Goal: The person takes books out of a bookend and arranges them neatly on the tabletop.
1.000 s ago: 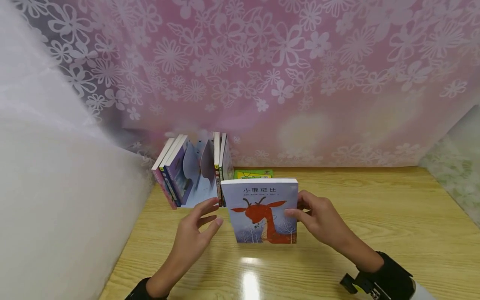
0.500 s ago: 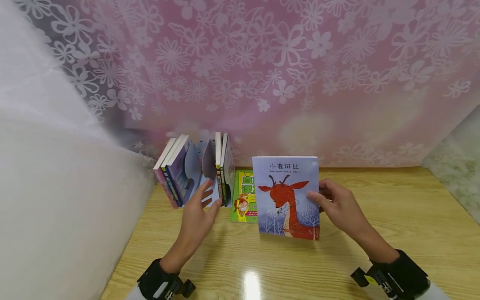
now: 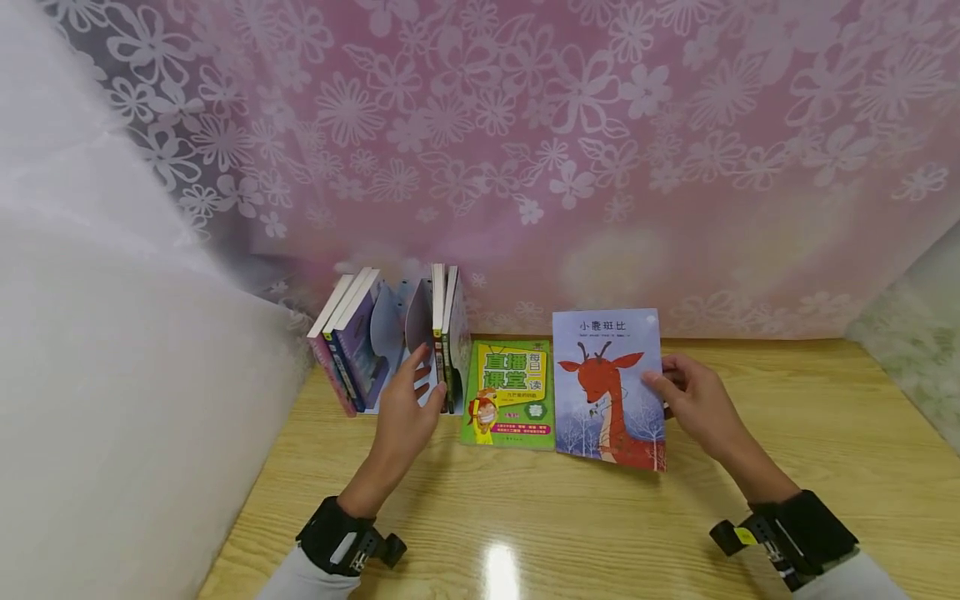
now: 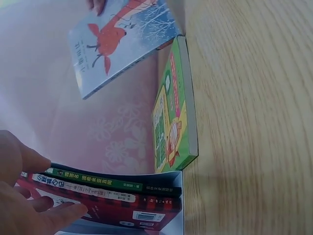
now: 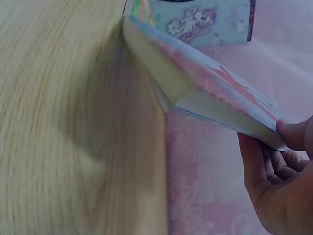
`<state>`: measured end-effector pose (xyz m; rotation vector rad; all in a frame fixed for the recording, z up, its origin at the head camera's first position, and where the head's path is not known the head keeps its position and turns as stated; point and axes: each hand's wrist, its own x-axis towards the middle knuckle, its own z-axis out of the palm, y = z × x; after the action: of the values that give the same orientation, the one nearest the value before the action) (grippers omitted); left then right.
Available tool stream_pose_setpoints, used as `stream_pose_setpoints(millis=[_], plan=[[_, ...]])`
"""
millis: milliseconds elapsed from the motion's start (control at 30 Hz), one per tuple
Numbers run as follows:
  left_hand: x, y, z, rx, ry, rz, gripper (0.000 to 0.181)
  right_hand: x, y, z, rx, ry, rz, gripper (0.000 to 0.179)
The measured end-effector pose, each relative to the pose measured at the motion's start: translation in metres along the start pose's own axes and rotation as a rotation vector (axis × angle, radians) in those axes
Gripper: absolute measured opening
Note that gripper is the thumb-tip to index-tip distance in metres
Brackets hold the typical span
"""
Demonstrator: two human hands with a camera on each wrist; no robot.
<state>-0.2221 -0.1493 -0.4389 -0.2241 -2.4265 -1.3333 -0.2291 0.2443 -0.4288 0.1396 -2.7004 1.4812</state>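
My right hand (image 3: pixel 703 408) pinches the right edge of a blue picture book (image 3: pixel 611 383), thumb on its front cover, which shows a red deer. The book stands tilted, its lower left edge close beside a green and yellow book (image 3: pixel 513 408) that lies on the table. My left hand (image 3: pixel 405 417), fingers loosely spread, is in front of a pale blue book stand (image 3: pixel 382 333). In the left wrist view its fingertips are right at two upright books in the stand, one with a green spine (image 4: pixel 107 181) and one red with black (image 4: pixel 146 205).
Several books (image 3: pixel 345 337) lean at the left side of the stand, with a gap in its middle. A pink flowered curtain (image 3: pixel 525 167) hangs along the table's back edge, and white cloth (image 3: pixel 135 375) borders the left. The wooden table (image 3: pixel 600 533) extends in front and to the right.
My right hand has carried the deer book to the right and farther back, uncovering the green and yellow book. My left hand has shifted slightly right and toward the stand's upright books.
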Motion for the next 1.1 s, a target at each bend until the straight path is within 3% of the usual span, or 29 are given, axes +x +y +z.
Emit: stream_pose_setpoints(millis=[100,400,800,1100], plan=[[0.002,-0.001,0.002,0.009,0.011,0.005,0.064,0.004,0.005,0.0,-0.033,0.009,0.004,0.05],[0.01,-0.005,0.009,0.022,0.039,0.027,0.063,0.029,0.025,0.006,-0.26,0.091,-0.084,0.046],[0.016,-0.011,0.016,0.053,0.065,0.072,0.059,0.053,0.042,0.02,-0.371,0.088,-0.142,0.032],[0.019,-0.015,0.019,0.082,0.075,0.104,0.06,0.064,0.055,0.031,-0.396,0.031,-0.046,0.036]])
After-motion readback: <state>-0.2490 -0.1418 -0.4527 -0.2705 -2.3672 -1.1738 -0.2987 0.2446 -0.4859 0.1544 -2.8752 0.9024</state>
